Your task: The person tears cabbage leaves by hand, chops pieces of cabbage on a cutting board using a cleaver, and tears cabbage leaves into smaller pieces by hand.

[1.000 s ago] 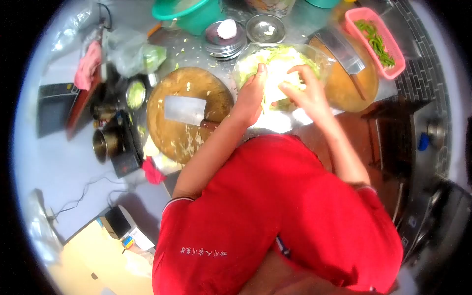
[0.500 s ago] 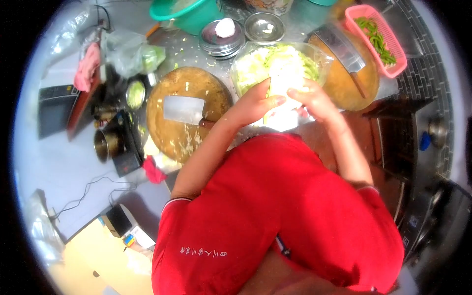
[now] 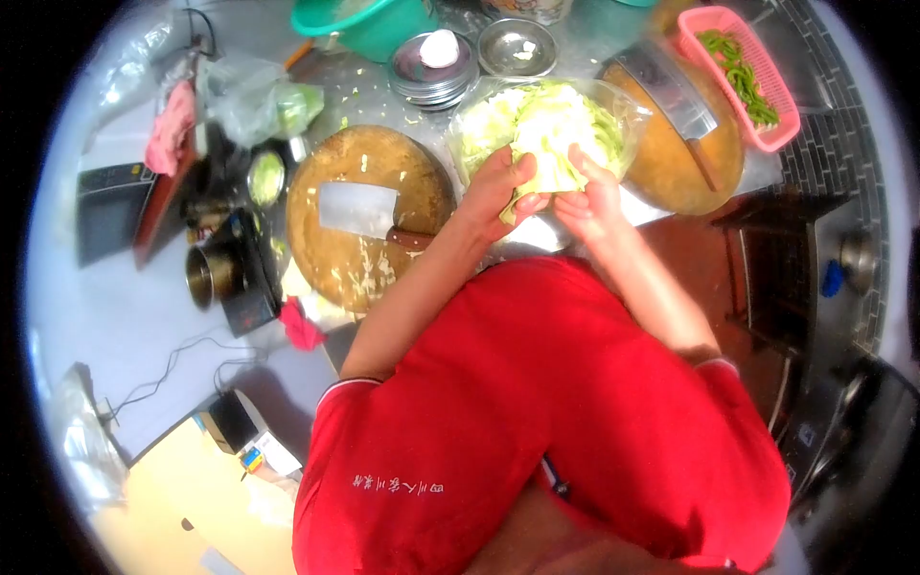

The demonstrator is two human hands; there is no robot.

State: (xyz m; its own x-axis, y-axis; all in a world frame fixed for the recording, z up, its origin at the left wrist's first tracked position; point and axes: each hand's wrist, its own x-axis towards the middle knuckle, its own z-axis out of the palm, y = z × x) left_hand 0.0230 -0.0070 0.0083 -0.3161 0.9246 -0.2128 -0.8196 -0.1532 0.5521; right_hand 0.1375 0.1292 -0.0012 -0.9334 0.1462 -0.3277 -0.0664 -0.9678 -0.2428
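A pale green cabbage leaf is between both hands, over a clear bowl full of cabbage pieces. My left hand grips the leaf's left side, thumb on top. My right hand pinches its right side near the bowl's front rim. Left of the hands, a cleaver lies on a round wooden board scattered with scraps. A second cleaver rests on another round board to the right.
A pink basket of green peppers is at the upper right. Stacked metal plates with a white item, a metal bowl and a teal basin stand beyond the cabbage. Plastic bags lie at the left.
Both hands have shifted at the bowl's near side, and a large leaf now shows between them. The camera view has moved slightly. The cleavers stay on their boards.
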